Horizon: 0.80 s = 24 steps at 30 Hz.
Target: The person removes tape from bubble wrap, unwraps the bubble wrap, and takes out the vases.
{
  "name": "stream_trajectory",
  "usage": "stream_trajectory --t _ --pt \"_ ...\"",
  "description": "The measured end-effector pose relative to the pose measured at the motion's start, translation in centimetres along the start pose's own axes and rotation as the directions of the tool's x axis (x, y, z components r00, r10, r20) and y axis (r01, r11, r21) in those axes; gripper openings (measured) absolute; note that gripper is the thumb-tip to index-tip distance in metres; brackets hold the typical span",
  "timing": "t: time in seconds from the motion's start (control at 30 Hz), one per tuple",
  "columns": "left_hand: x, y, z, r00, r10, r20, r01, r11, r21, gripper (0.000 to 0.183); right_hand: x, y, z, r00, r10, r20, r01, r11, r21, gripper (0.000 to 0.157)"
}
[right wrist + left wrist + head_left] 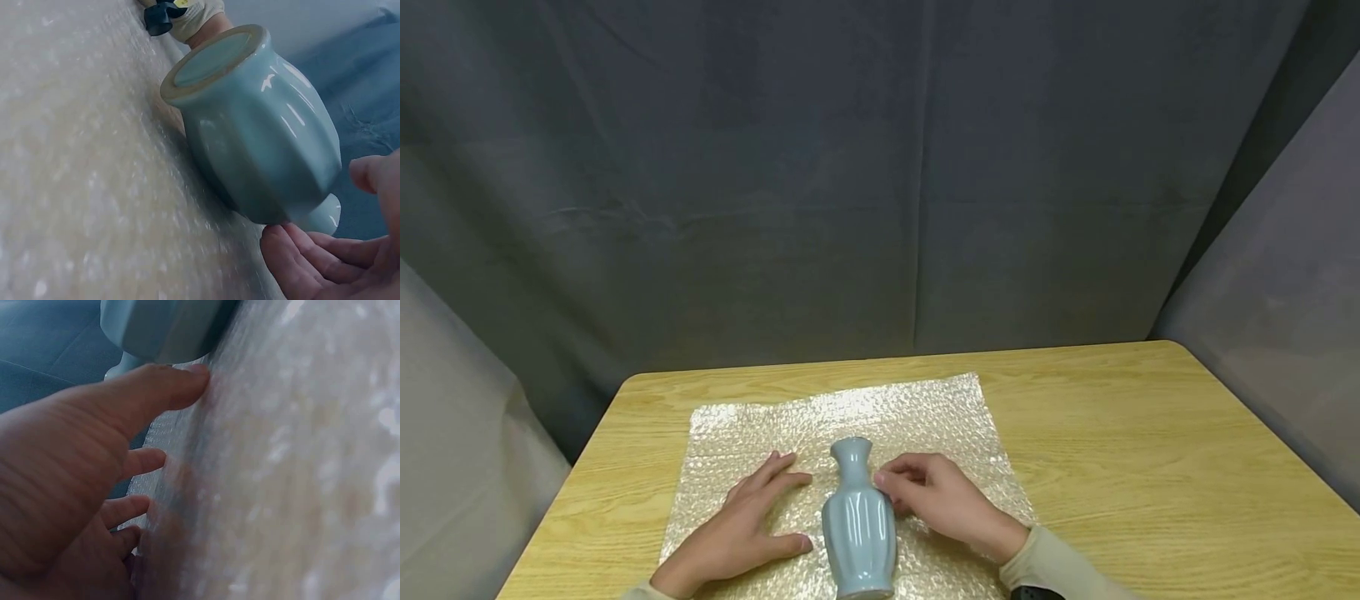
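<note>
A pale blue-green glazed vase [859, 529] lies on its side on a sheet of bubble wrap [925, 417], neck pointing away from me. To its left, my left hand [733, 533] rests on the wrap with fingers and thumb spread, apart from the vase. Beside the neck and shoulder on the other side is my right hand [946, 504], its fingers loosely bent. In the right wrist view these fingertips [275, 240] touch or nearly touch the vase's underside, while the thumb stands away from it. The vase's base [212, 59] faces that camera.
The bubble wrap lies flat on a light wood-grain table [1150, 450], its far edge slightly wavy. Behind the table hangs a dark grey curtain [820, 183]. Paler cloth hangs at the left [460, 450] and right sides.
</note>
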State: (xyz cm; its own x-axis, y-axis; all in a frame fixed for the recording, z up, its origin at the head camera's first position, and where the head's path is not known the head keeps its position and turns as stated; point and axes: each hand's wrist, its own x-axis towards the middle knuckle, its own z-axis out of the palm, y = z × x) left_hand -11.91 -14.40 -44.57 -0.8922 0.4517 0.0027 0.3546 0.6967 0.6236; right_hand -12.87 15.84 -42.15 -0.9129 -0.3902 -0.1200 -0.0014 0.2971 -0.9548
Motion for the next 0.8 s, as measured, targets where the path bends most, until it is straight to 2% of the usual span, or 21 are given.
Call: stream_trajectory --t 0.27,0.5,0.8 --pt "0.1 -0.2 0.1 1.0 -0.007 -0.004 0.007 1.0 0.008 0.075 0.7 0.0 0.8 0.998 0.053 -0.023 -0.051 0.995 0.088 0.049" --pt "0.1 -0.3 0.2 1.0 -0.012 -0.007 0.012 1.0 0.014 0.075 1.1 0.0 1.4 0.997 0.081 0.007 -0.08 0.972 0.219 0.051" --pt "0.1 -0.2 0.2 1.0 -0.018 -0.008 0.019 0.999 0.032 0.075 1.4 0.3 1.8 0.996 0.084 0.015 -0.086 0.979 0.182 0.053"
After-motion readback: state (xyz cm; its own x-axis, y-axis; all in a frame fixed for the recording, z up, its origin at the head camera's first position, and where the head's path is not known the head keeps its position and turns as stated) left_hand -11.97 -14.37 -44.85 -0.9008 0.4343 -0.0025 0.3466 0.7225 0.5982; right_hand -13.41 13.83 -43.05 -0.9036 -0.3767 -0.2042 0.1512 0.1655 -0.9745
